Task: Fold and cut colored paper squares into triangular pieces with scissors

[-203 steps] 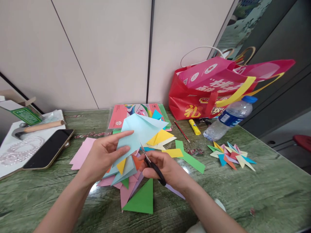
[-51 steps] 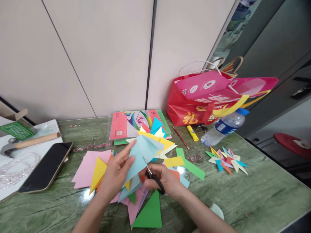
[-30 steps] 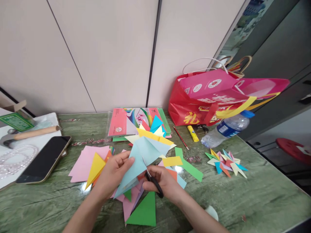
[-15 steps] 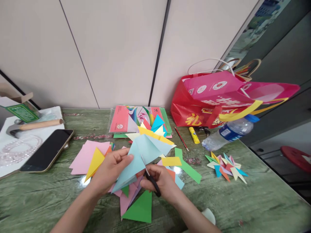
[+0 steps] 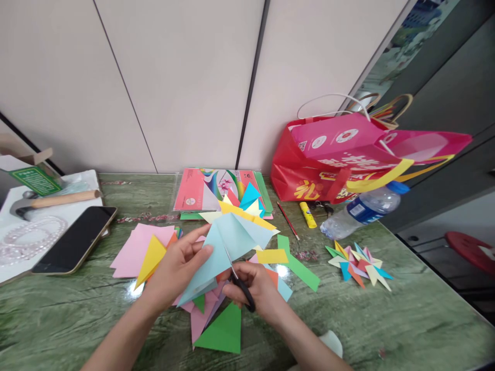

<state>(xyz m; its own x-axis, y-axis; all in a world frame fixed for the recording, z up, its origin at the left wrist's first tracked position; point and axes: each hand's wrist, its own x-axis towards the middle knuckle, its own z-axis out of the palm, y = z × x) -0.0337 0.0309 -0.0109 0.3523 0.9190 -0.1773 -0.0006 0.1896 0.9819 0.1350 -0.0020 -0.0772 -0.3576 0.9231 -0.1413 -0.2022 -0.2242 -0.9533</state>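
Between thumb and fingers, my left hand [image 5: 179,268] pinches a creased light blue sheet of paper [image 5: 216,255] by its left side. My right hand [image 5: 253,291] is closed around the black handles of a pair of scissors [image 5: 243,293]. The scissor blades lie across the sheet's middle, within a cut or crease; which one I cannot tell. Below the sheet, a green paper triangle [image 5: 223,330] and pink paper pieces [image 5: 201,324] lie on the table. Yellow folded paper [image 5: 231,207] peeks out behind the sheet's top edge.
Pink squares [image 5: 135,250] lie left, near a phone [image 5: 75,239] and a hammer [image 5: 64,199]. A paper pack [image 5: 193,190] is at the back. Rightward are a glue stick [image 5: 308,215], a pencil [image 5: 288,221], a water bottle [image 5: 359,211], a red bag [image 5: 288,172] and folded paper stars [image 5: 359,263].
My left index finger has lifted slightly at the sheet's edge. The scissors and the light blue sheet stay almost where they were; the view has shifted a little.
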